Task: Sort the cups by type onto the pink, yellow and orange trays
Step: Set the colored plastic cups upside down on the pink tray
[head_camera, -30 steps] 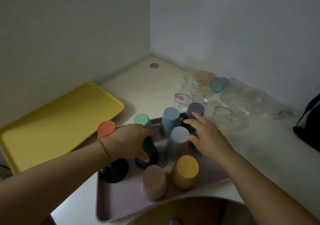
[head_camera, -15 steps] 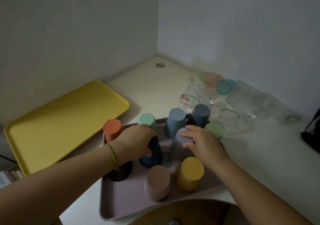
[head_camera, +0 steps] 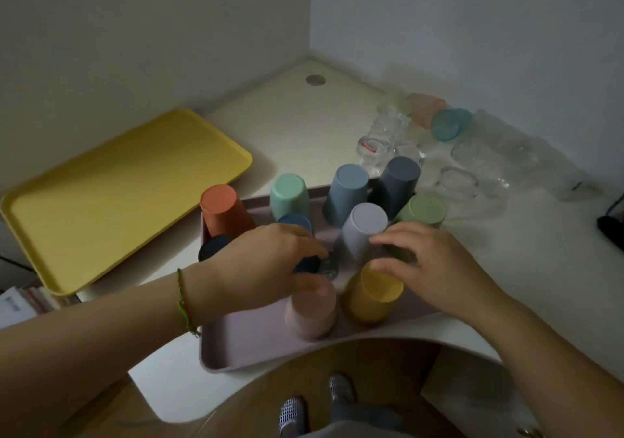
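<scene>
Ten or so matte cups: stand rim-down, crowded on the pink tray (head_camera: 256, 346) at the near edge of the worktop (head_camera: 304, 126); several touch their neighbours.
Left hand (head_camera: 266, 262): grip curled over the dark blue cup (head_camera: 297, 220) in the middle of the tray, fingers round its wall, thumb lying on the upturned base of the pink cup (head_camera: 312, 316).
Right hand (head_camera: 435, 268): grip loose and spread, holding nothing; fingertips touch the side of the lilac cup (head_camera: 366, 224), thumb rests on the upturned base of the yellow cup (head_camera: 371, 299).
Weight: probably light, hollow plastic or the like; one hand should lift one easily.
Stiffness: walls look rigid, so a firm squeeze should not dent them.
Surface: matte and faintly ribbed, likely not slippery; the taper narrows upward, so a pinch high up may slide off.
Where to hold: round the wall below the upturned base, fingers opposite thumb; lift straight up, since a tilt in this crowd could topple a neighbour.
Clear cups (head_camera: 472, 181): lie and stand toward the far right corner of the worktop, off any tray; they look thin or glassy and want a gentler hold.
Yellow tray (head_camera: 118, 201): at the worktop's left edge, well apart from the clear cups.
Orange tray: not seen.
</scene>
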